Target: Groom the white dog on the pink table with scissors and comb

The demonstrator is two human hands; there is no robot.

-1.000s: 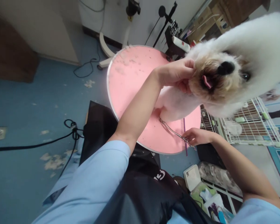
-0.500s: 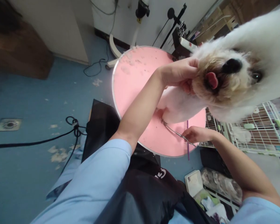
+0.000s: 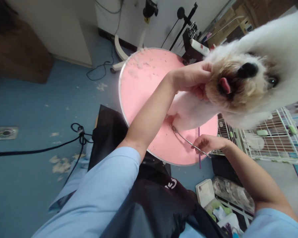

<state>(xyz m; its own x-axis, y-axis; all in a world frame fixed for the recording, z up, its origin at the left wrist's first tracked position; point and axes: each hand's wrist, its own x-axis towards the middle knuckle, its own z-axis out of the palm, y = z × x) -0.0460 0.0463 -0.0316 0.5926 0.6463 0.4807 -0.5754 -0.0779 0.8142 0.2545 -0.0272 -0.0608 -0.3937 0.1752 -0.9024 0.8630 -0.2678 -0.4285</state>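
A white fluffy dog stands on a round pink table, its tan muzzle close to the camera with the tongue out. My left hand is closed on the fur under the dog's chin, holding the head up. My right hand grips thin silver scissors near the table's near edge, their tips pointing at the dog's front paw. A purple comb is held in the same hand, along the table rim.
Fur clippings lie on the pink table and blue floor. A black cable crosses the floor at left. A white wire cage stands at right. A black stand with tools rises behind the table. Boxes sit by my right knee.
The view shifted slightly right and then settled. My right hand with the scissors drifted a little toward the table edge. The dog's tongue came further out.
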